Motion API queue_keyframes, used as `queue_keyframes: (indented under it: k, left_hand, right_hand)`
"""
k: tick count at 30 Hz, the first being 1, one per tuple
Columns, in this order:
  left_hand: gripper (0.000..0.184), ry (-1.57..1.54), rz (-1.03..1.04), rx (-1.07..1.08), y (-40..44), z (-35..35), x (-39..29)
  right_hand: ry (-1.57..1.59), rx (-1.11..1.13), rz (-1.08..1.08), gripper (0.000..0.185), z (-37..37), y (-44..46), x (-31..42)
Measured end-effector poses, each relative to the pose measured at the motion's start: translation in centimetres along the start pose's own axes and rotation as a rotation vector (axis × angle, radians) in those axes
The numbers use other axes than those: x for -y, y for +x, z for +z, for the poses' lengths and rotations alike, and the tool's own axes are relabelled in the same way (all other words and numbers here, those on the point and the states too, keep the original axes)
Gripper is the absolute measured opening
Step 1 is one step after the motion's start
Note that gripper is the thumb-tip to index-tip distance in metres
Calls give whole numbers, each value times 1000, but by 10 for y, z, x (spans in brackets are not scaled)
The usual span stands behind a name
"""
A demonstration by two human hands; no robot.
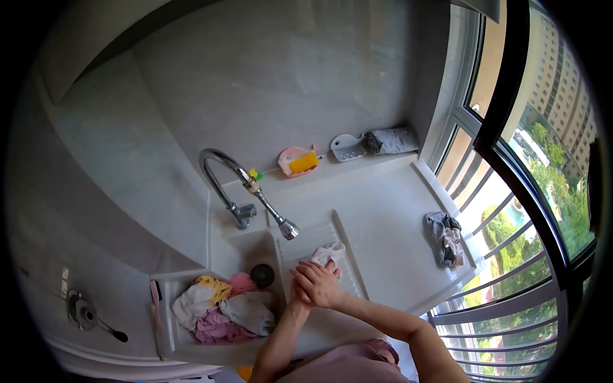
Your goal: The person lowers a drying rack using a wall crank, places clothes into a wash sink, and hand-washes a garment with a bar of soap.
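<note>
The left hand (300, 297) is largely covered; its opening and grip cannot be determined. The right hand (320, 283) overlaps it, fingers nearly straight and close together; any hold on fabric cannot be confirmed. The crumpled white cloth (329, 253) lies at the fingertips on the ribbed white washboard (302, 245). Judged step: rubbing by hand. The next move probably calls for even pressure across the ridges.

Materials, left to right: slim pink-handled brush (156, 305); soft, heaped multicoloured laundry (223, 311) in the basin; smooth, curved chrome faucet (218, 154); yellow rectangular block (303, 163) on a pink whale-shaped dish (286, 156); wrinkled grey fabric bundle (440, 237).
</note>
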State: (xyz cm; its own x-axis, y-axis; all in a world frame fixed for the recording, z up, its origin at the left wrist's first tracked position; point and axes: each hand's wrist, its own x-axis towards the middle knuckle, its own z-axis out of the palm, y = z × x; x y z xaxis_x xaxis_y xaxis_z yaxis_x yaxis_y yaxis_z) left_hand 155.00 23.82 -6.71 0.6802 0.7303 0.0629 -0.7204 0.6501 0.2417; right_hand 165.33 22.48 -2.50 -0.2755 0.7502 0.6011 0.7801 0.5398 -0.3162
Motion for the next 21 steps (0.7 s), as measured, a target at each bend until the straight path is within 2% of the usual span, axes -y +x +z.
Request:
queue_keyframes:
  k: [1,2,3,5,6,9,10,11,13,14,15,17,18,20,21]
  left_hand:
    - [50,22,-19,-190,-3,-1,0]
    - [45,-88,-76,-110,-1,-13,-1]
    - [45,-89,-74,-110,-3,-15,-1]
    - [43,33,49,-36,-3,-16,-3]
    - [43,36,46,-34,-2,-16,-4]
    - [42,-127,-30,-55,-6,-11,-2]
    - [43,-57,-14,-209,1,-4,2]
    - [43,-58,-14,-209,-1,2,2]
    - [44,-57,-46,-198,1,9,1]
    - [46,20,103,5,5,-25,9]
    - [51,-220,39,0,1,-27,13]
    - [56,59,203,308,0,-57,29]
    - [56,59,200,306,2,-43,23]
    - [59,99,-11,-230,4,6,8]
    - [59,98,-8,-228,1,9,6]
  right_hand:
    - [-34,-37,105,47,-5,7,-8]
    - [-16,-27,304,46,-9,10,-8]
    - [-15,-25,302,46,-12,8,-2]
    - [1,-27,14,46,-14,4,10]
    - [93,59,-189,48,-10,-1,15]
    - [45,90,-173,50,-12,4,-7]
    - [27,86,-55,50,-16,9,-14]
    - [27,88,-55,50,-17,8,-12]
    - [-43,8,97,49,-18,11,-2]
    - [33,38,-14,48,-16,5,9]
    - [128,90,-190,45,-5,-6,15]
    - [147,107,-302,41,-3,-10,6]
    - [72,99,-193,40,-6,-5,-2]
    - [-4,68,70,38,-17,9,-13]
    - [-6,69,65,38,-18,12,-18]
